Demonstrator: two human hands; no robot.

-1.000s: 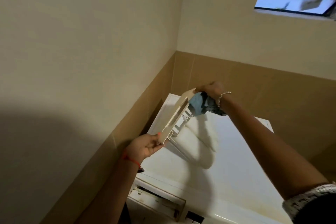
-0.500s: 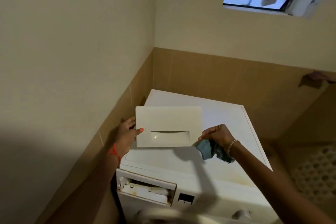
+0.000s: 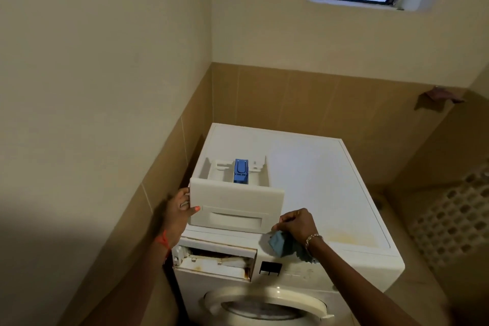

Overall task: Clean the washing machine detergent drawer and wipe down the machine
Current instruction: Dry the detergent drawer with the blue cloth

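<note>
Detergent drawer (image 3: pixel 235 206) at front-left of the stained white washing machine top (image 3: pixel 317 180), tan-tiled corner (image 3: pixel 211 92); left hand (image 3: pixel 177 212) grips its left edge. Right hand (image 3: pixel 296 222) bunches a blue cloth (image 3: pixel 280 243) beside its right corner.

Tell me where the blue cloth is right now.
In the head view, the blue cloth is bunched in the right hand, over the front edge of the washing machine, just right of the detergent drawer.
</note>
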